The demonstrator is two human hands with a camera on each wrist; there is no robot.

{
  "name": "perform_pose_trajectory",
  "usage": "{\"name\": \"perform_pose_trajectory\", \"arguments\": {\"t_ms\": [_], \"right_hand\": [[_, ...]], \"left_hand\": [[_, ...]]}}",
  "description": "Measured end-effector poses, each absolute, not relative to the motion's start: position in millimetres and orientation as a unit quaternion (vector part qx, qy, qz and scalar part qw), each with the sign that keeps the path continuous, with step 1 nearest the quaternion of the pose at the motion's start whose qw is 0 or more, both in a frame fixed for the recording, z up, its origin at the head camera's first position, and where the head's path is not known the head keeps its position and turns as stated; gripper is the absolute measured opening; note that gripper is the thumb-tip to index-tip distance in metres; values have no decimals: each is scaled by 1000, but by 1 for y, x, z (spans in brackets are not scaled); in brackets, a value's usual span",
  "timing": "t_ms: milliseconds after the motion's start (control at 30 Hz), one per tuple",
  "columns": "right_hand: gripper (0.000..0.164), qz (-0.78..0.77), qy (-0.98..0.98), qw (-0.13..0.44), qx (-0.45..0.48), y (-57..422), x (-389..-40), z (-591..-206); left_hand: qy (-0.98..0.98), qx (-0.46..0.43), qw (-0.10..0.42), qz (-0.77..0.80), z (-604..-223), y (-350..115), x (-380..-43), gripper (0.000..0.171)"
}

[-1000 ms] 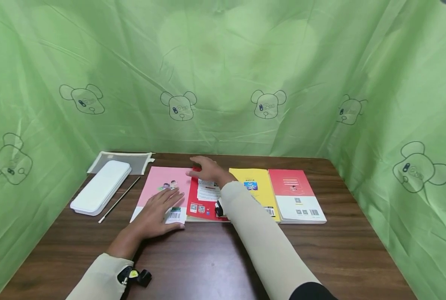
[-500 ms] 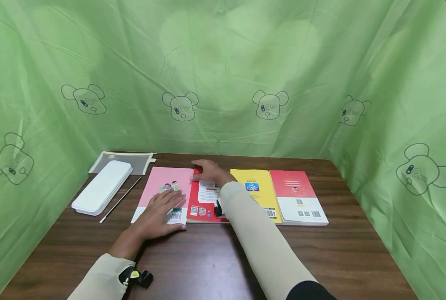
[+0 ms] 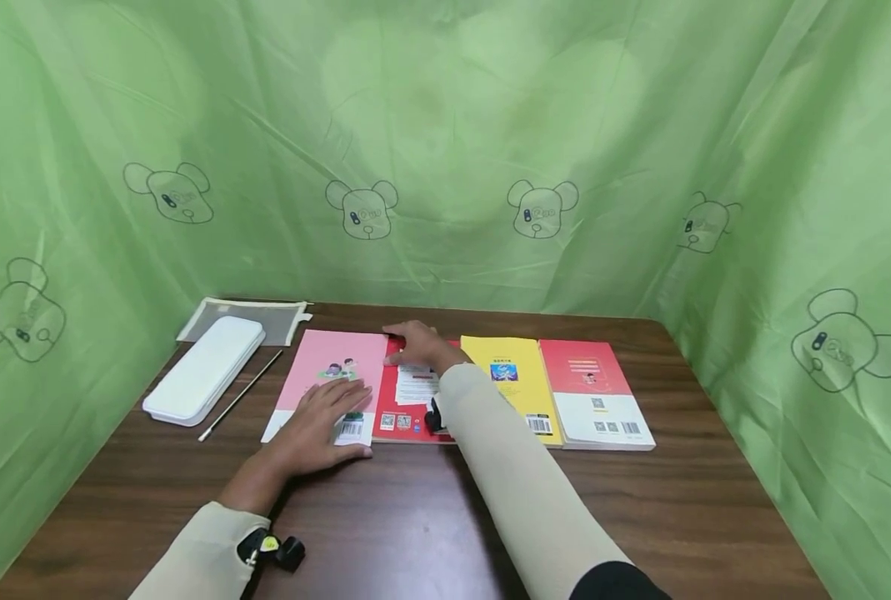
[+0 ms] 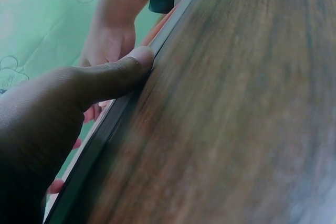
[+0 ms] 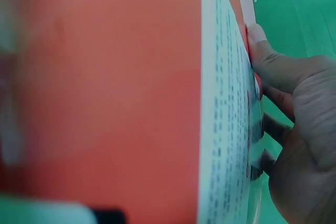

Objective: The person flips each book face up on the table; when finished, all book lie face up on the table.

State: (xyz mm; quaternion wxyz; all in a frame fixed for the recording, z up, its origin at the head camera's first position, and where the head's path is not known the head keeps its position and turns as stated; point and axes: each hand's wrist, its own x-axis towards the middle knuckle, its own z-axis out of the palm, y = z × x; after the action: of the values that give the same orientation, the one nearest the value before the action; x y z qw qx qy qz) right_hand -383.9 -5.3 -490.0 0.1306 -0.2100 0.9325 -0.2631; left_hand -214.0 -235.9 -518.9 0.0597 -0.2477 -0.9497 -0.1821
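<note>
In the head view, my left hand (image 3: 317,425) lies spread over the pink book (image 3: 340,350), with the thumb along its front edge. In the left wrist view, that thumb's tip (image 4: 142,56) touches the book edges. My right hand (image 3: 422,343) reaches to the back edge of the red book (image 3: 407,425). Its thumb (image 5: 262,51) lies against the cover in the right wrist view, with the other fingers around the far edge. A yellow book (image 3: 516,400) and a red-and-white book (image 3: 595,400) lie on the right, completing a side-by-side row.
A white pencil case (image 3: 205,371) lies at the left, overlapping a grey mesh pouch (image 3: 283,321). A thin stick (image 3: 238,396) sits between case and pink book. Green mouse-print curtains (image 3: 445,150) surround the brown table (image 3: 700,500) at back and sides.
My right hand has come slightly nearer along the back of the red book, whose front edge now looks a little straighter. The left hand stays on the pink book.
</note>
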Motion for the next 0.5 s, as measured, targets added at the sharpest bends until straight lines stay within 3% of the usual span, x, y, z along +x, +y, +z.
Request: {"name": "perform_pose_trajectory", "arguments": {"t_ms": [200, 500], "right_hand": [[71, -262, 932, 133, -213, -5, -385, -493], [68, -291, 923, 122, -220, -8, -385, -492]], "left_hand": [[-951, -246, 48, -179, -519, -234, -214, 98], [-957, -248, 74, -130, -517, -235, -214, 88]]}}
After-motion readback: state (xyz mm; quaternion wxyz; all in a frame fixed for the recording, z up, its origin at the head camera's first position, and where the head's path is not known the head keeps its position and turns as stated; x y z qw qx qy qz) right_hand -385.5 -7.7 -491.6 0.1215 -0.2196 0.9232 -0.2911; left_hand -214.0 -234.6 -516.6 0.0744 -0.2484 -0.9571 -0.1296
